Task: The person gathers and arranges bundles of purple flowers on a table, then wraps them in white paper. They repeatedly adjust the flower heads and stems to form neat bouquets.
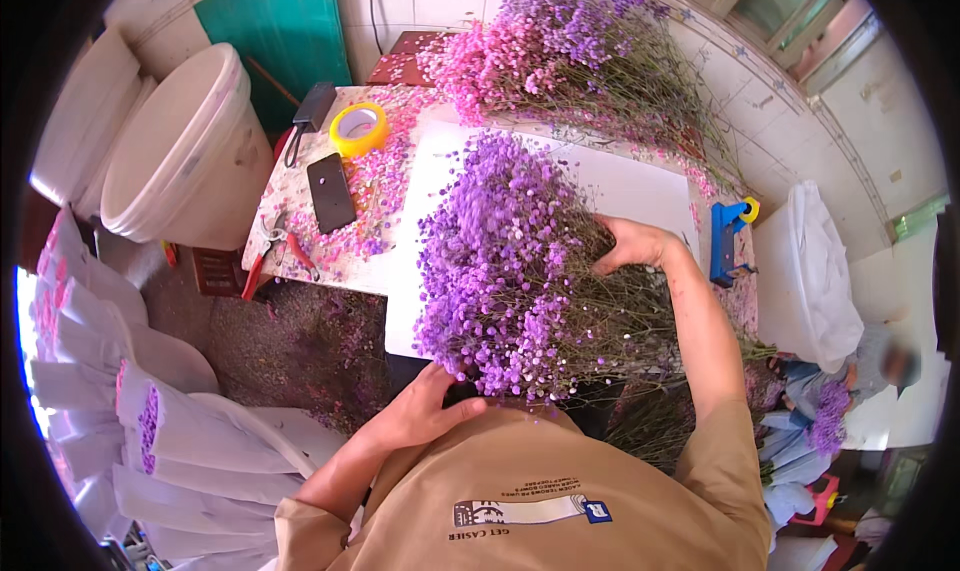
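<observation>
A big bunch of purple dried flowers (pixel 495 261) lies on a white paper sheet (pixel 640 183), its heads toward the left and its thin stems toward the right. My right hand (pixel 637 246) is closed on the stems at the bunch's right side, the fingertips partly hidden among them. My left hand (pixel 425 411) rests at the near edge of the bunch, by the lower flower heads. Its thumb is stretched away from the fingers, and the fingertips are partly covered by the blossoms.
Pink and purple flowers (pixel 545 56) are heaped at the back. On the petal-strewn table (pixel 275 203) lie yellow tape (pixel 358 129), a phone (pixel 331 193) and red-handled pliers (pixel 272 256). A blue tape dispenser (pixel 728 243) stands right. White-wrapped bouquets (pixel 200 441) fill the left; another person (pixel 830 381) sits far right.
</observation>
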Available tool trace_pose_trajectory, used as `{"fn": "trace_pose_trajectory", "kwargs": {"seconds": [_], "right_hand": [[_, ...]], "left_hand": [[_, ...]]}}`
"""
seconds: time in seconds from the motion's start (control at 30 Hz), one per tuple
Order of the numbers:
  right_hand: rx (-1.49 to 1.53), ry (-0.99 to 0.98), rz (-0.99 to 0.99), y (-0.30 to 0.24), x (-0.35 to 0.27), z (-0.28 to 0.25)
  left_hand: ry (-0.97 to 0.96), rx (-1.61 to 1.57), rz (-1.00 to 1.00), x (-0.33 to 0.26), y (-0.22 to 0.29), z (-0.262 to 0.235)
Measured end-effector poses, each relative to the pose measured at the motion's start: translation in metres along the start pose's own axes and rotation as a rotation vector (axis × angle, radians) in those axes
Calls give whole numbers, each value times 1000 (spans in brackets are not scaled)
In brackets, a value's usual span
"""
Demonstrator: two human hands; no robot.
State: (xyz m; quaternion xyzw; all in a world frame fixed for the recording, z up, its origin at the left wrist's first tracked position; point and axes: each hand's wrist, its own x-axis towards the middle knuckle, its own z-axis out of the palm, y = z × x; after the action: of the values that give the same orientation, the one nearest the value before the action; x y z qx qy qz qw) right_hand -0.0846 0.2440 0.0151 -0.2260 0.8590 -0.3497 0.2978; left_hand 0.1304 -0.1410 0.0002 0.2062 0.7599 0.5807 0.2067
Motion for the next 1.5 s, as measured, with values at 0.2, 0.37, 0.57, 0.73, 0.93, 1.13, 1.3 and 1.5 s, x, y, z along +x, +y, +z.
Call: {"fn": "trace_pose_trajectory", "kwargs": {"seconds": [0.2,0.37,0.57,0.73,0.93,1.13,1.3,1.5], "right_hand": [[-155,116,-50,-56,-43,-7],[-440,434,56,-122,-109,-29],[-790,665,12,-117,-101,29],[-718,542,81,-55,-67,110],[-714,623,60,-57,-69,114],[-678,652,55,-59,-76,109],[-620,588,29,-82,-95,98],[-615,736,-185,-102,-114,103]], "left_hand": [[44,80,6,23,-5,-2],[100,171,124,62,10,-18],[39,613,-90,73,-23,-18],[-24,344,-157,60,5,-6],[33,-73,-243,88,4,8],[104,-381,-324,95,2,21],[1,-160,-333,44,-12,-22],[-61,646,-368,-20,-17,-86]]}}
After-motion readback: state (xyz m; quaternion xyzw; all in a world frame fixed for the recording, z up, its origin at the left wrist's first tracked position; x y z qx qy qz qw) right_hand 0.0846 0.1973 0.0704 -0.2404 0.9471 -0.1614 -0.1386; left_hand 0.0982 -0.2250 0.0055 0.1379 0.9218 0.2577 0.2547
